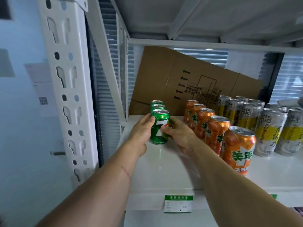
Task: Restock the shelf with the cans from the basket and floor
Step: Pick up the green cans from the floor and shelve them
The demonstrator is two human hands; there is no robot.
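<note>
White shelf (164, 169) carries the front green can (159, 126), third in its row, upright, with left hand (141, 133) and right hand (178, 136) fingers curled around it; better to push it straight back, label forward.

There is only one view, from a camera on the person's head. It looks forward and a little down into a white shelf (164, 161), quite near. Both forearms come in from the bottom edge, and the underside of the upper shelf board (164, 17) fills the top.
</note>
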